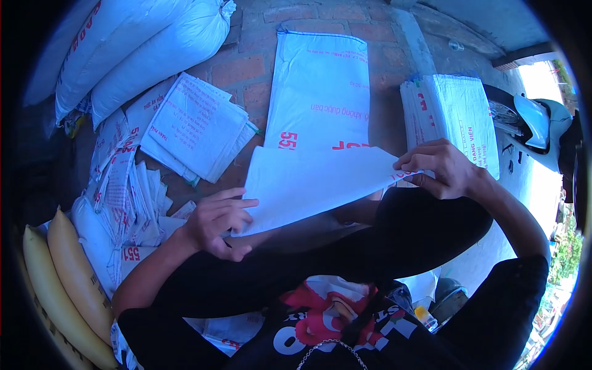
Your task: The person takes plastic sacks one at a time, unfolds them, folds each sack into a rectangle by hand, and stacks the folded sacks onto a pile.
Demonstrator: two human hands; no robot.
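Observation:
A white woven sack (308, 185) with red print along its right edge is stretched between my hands above my lap. My left hand (221, 223) is at its lower left corner, fingers bent round the edge. At the upper right corner my right hand (439, 168) pinches the sack between thumb and fingers. Just beyond, another flat white sack (320, 92) with red lettering lies lengthwise on the brick floor, its near end hidden behind the held one.
Flat sacks are stacked at the right (456, 117) and left (197, 126). Full white sacks (154, 55) stand at the upper left, filled yellow sacks (77, 271) at the lower left. A motorbike (533, 123) is at the far right.

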